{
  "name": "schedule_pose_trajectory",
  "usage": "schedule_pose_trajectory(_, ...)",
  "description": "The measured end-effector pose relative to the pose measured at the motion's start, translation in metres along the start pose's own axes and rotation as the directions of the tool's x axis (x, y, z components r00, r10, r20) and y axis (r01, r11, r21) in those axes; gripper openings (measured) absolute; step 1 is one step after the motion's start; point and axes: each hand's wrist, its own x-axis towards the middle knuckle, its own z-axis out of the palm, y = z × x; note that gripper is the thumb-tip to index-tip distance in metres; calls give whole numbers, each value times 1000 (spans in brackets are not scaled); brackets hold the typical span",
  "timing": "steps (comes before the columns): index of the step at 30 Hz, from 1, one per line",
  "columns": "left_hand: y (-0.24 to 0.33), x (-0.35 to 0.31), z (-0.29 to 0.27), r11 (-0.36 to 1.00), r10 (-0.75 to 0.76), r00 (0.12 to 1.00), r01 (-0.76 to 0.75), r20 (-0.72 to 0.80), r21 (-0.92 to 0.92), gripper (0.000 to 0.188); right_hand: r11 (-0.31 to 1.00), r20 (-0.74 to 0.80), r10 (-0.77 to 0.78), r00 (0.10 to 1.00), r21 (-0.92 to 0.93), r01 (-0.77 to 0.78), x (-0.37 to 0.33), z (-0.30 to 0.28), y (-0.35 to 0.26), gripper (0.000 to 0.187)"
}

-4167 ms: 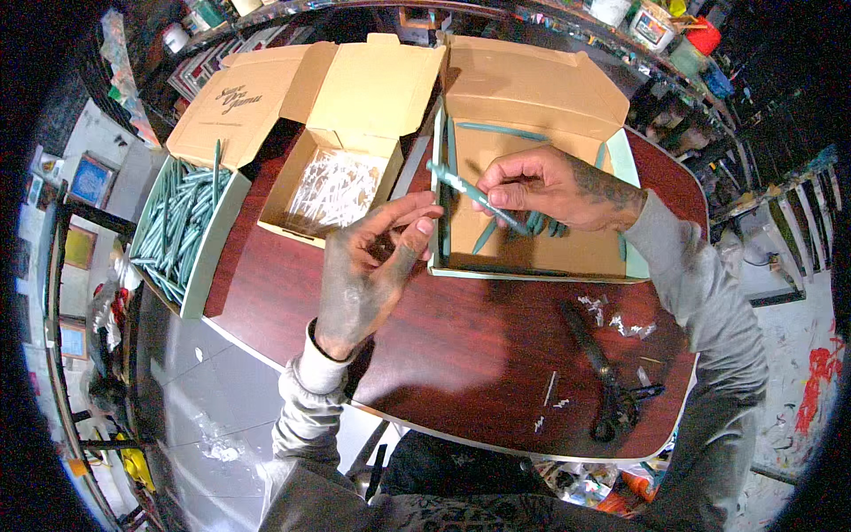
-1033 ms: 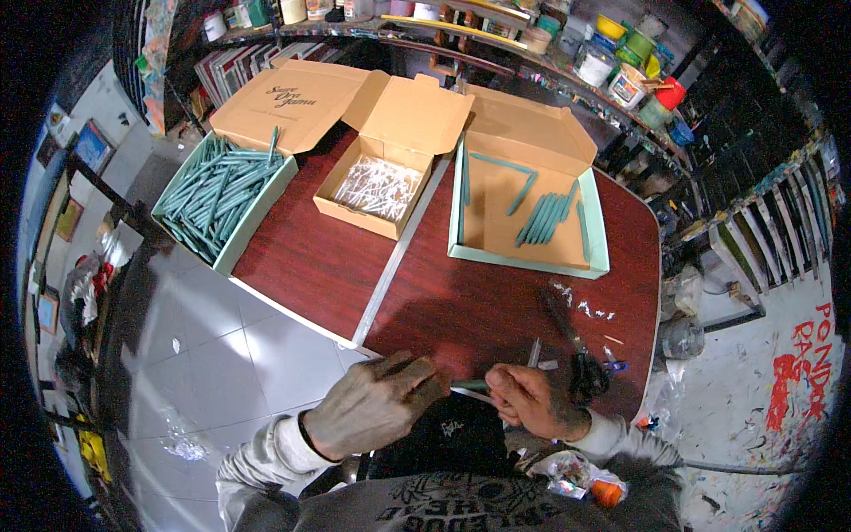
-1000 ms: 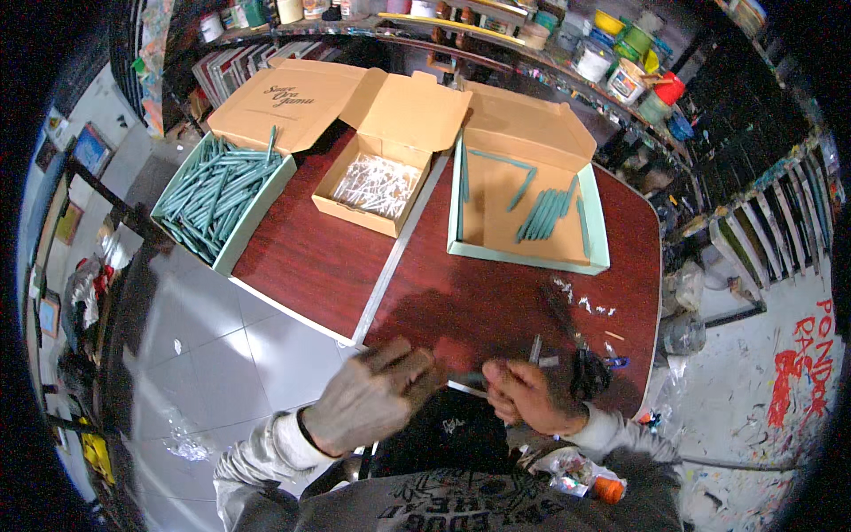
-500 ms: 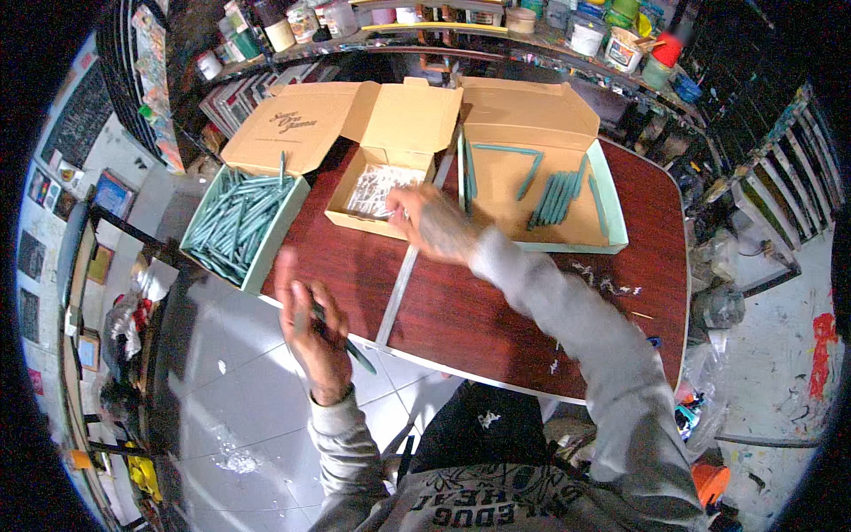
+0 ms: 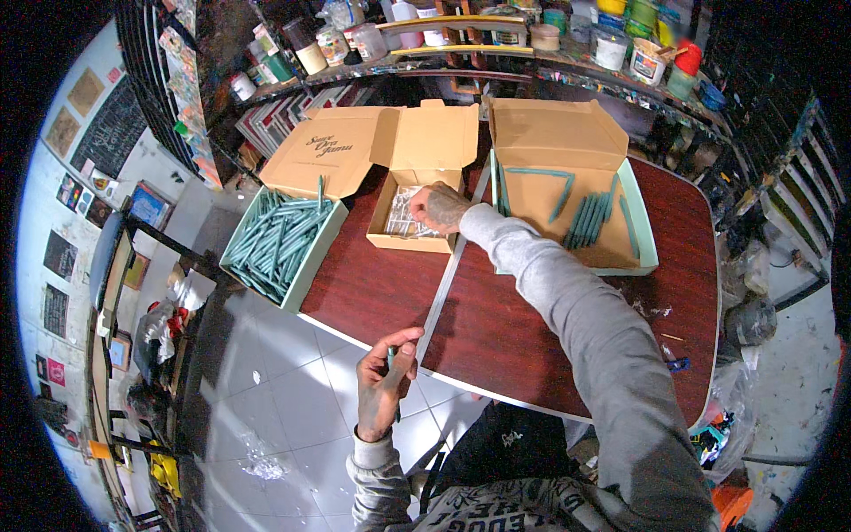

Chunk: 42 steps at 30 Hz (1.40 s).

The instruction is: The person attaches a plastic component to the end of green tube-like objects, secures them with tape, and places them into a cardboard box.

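My right hand point(image 5: 441, 209) reaches into the small cardboard box point(image 5: 415, 243) in the middle, its fingers curled down among small white and clear pieces point(image 5: 403, 211). Whatever its fingertips pinch is hidden. My left hand point(image 5: 383, 387), near the table's front edge, grips a slim teal pen-like stick point(image 5: 391, 355) that points upward between thumb and fingers. Left of the middle box, an open box point(image 5: 312, 257) is heaped with teal sticks point(image 5: 277, 239). To the right, a wider open box point(image 5: 651, 226) holds several teal sticks point(image 5: 585, 220), some side by side and others along its walls.
All three boxes stand on a dark red table point(image 5: 496, 328) with their lids folded back. White scraps and a small blue item point(image 5: 677, 364) lie on its right part. Beyond the table, a shelf point(image 5: 372, 69) carries paint pots and bottles.
My left hand has moved in toward my body and right, its fingers now closed round the stick. My right hand has gone deeper into the middle box. The whole view has shifted a little.
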Motion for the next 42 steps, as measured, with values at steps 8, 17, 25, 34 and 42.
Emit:
schedule_pose_trajectory(8,18,18,10,989,78,997,-80,25,126,28,965,-27,151,988,220,-141,-1,-13,-7,20)
schedule_pose_trajectory(17,26,66,15,861,465,878,-419,-113,287,27,421,68,234,970,892,-164,-10,-42,-36,20)
schedule_pose_trajectory(25,94,113,67,733,675,718,-630,-168,256,26,328,-164,164,973,939,103,-74,-114,-107,19)
schedule_pose_trajectory(34,117,80,132,726,686,711,-682,-157,83,37,405,-389,168,906,865,297,-166,-194,-137,13)
schedule_pose_trajectory(42,119,72,193,753,641,720,-523,266,-399,39,568,-411,124,903,776,275,-245,-223,-144,16)
